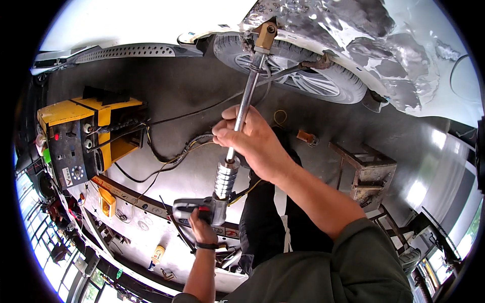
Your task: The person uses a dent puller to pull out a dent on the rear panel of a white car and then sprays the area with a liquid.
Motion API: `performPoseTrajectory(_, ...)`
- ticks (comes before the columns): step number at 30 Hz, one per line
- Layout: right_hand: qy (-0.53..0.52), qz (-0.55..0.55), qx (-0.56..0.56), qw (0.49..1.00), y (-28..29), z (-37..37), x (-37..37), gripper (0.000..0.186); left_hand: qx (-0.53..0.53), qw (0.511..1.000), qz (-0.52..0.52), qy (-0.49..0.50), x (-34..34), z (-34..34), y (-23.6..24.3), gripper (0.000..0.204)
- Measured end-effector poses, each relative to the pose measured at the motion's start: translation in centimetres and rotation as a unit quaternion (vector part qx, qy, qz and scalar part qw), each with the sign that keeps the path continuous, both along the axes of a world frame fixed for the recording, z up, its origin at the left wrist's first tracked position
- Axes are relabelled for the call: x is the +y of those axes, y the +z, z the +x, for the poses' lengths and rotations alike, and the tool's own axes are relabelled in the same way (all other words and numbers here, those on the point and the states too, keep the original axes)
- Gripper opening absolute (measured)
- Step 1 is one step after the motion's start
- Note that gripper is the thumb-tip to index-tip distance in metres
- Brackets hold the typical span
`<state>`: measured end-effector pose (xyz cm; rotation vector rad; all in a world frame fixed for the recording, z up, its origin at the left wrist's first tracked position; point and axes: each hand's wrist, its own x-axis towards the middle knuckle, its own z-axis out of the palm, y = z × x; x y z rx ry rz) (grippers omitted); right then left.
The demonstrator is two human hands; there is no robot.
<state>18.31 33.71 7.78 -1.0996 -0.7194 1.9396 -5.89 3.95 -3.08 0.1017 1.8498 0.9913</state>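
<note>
My right hand [252,141] is wrapped around the steel shaft of a dent-pulling slide hammer tool [246,96]. The tool's brass tip [264,36] presses against the sanded bare-metal patch of a white car's body panel [323,25] above the wheel arch. My left hand [201,230] grips the tool's grey pistol handle [194,208] with a red trigger, just below the ribbed slide weight [225,178]. A cable runs from the handle toward the floor.
A yellow welder unit [81,136] with a grey control panel stands at the left, its cables trailing across the grey floor. The car's wheel [298,76] is beyond the tool. A rusty metal stool [365,169] stands at the right. A tool cart [136,222] sits below left.
</note>
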Motion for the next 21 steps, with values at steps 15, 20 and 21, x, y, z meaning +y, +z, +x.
performPoseTrajectory(15,-0.004,-0.008,-0.033,0.999,1.6,0.7,-1.8,0.036,-0.492,0.801,-0.272,-0.206,1.4,2.5,-3.8,0.049)
performPoseTrajectory(20,0.028,-0.040,-0.021,0.999,1.3,1.4,-1.3,0.034,-0.204,0.964,-0.044,-0.164,-1.3,3.7,-4.2,0.044)
performPoseTrajectory(21,0.036,-0.078,-0.011,0.996,1.4,1.8,-1.2,0.033,-0.104,0.990,-0.088,-0.039,-1.5,4.4,-3.9,0.040)
